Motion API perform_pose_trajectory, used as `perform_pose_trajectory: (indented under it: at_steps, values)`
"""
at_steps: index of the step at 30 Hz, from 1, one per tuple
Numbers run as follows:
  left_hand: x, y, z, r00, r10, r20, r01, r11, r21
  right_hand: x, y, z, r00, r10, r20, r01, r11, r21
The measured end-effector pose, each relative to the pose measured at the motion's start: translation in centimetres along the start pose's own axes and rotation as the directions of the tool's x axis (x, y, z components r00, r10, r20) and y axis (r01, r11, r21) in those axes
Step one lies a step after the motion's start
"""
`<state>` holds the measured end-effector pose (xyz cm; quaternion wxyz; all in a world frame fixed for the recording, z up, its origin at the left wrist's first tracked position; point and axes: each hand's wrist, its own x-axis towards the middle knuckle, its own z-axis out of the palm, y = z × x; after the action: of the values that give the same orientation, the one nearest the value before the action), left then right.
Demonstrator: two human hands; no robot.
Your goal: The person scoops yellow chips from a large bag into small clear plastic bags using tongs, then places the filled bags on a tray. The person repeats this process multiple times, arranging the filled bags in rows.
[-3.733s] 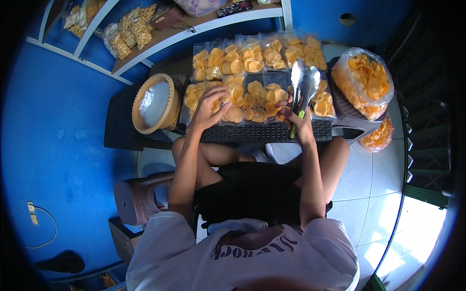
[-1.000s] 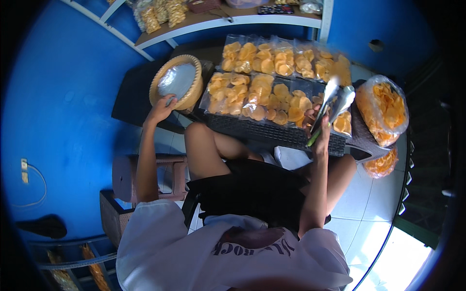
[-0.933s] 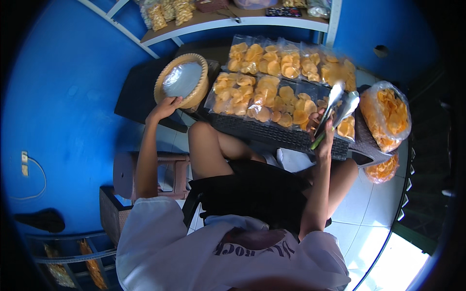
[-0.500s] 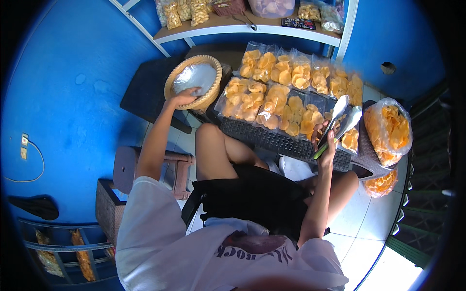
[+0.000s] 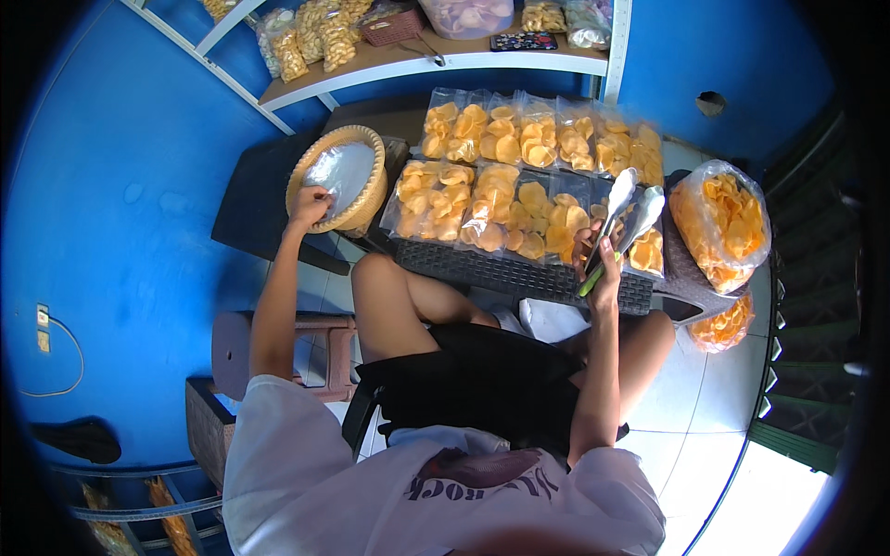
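Note:
At the left, a round woven basket (image 5: pixel 379 185) holds clear plastic bags (image 5: pixel 341 174). My left hand (image 5: pixel 312 205) reaches over its near rim, fingers drawn together in a pinch on the edge of the plastic. My right hand (image 5: pixel 603 269) grips metal tongs (image 5: pixel 640 218) with green handles, their two broad jaws apart and pointing up and away. Nothing is between the jaws. Behind the tongs, two rows of clear bags of round orange crackers (image 5: pixel 494 199) lie on a dark woven-look table (image 5: pixel 482 266); the tongs and my hand cover part of the near row.
A large open bag of crackers (image 5: pixel 732 222) stands right of the table, with another cracker bag (image 5: pixel 722 324) below it. A shelf (image 5: pixel 519 62) with snack packs runs along the back. A brown plastic stool (image 5: pixel 234 357) is beside my left leg.
My left hand's fingers, spread over the plastic before, are now drawn together near the basket's near rim. My right hand still holds the tongs. The whole view has shifted slightly.

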<state>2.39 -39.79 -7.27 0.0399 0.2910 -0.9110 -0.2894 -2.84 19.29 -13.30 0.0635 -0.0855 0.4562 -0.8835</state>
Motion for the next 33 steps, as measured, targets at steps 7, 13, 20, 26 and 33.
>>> perform_pose_trajectory:
  at_steps: [7,13,20,26,33]
  values:
    - [-5.0,10.2,-3.0,0.987,0.154,-0.053,-0.145,0.677,-0.722,-0.2,-0.5,0.9,0.999,0.032,-0.026,-0.033,0.998,-0.049]
    - [-16.5,18.7,0.6,0.941,0.313,-0.131,-0.315,0.663,-0.679,-1.0,-0.6,2.4,0.988,0.107,0.115,-0.089,0.984,-0.155]
    - [-23.5,23.0,11.1,0.969,0.249,-0.008,-0.194,0.736,-0.648,-3.1,1.1,7.7,0.976,-0.011,0.218,0.019,0.999,-0.031]
    - [-24.5,24.1,13.2,0.921,0.39,-0.002,-0.326,0.765,-0.555,-3.1,0.8,8.7,0.942,0.13,0.309,-0.06,0.972,-0.226]
    - [-24.9,24.0,14.1,0.959,0.283,-0.03,-0.252,0.794,-0.553,-3.1,1.0,8.6,0.924,0.177,0.338,-0.102,0.969,-0.227]
